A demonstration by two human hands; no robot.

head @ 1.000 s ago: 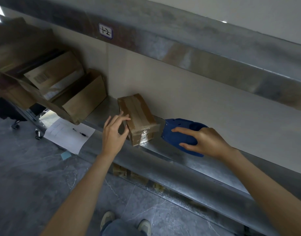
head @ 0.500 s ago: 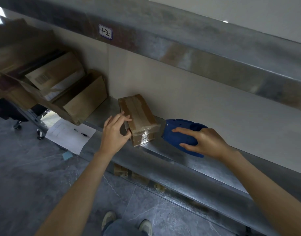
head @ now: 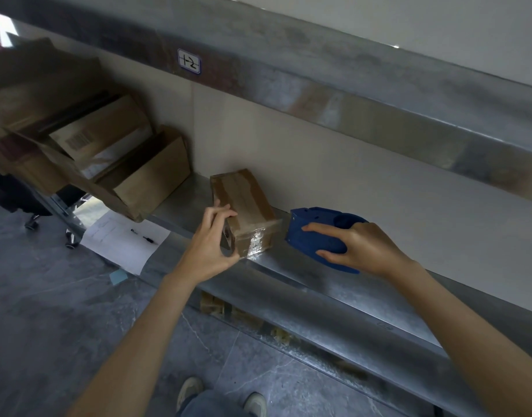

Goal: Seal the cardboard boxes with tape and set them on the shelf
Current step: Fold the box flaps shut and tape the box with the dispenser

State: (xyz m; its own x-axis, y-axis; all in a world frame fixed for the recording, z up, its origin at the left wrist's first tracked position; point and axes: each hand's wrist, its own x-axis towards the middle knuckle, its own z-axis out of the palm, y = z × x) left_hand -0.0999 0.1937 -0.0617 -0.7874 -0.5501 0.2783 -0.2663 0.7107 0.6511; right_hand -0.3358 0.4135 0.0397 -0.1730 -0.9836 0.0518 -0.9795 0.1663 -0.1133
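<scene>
Cardboard cartons (head: 144,179) sit stacked at the shelf's (head: 289,266) left end. I see my left hand (head: 209,251), its grip pinching the taped box's (head: 243,206) near corner on the metal shelf; just right, my right hand (head: 364,248) wraps the blue tape dispenser (head: 313,233).

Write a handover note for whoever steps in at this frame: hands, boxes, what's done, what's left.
Left hand: gripping the near left corner of the taped box, which sits on the shelf.
Right hand: holding the blue dispenser, just right of the box.
Done: this box is taped and shelved.
Left: let go of it; open boxes stand further left, tape not visible on them.
</scene>
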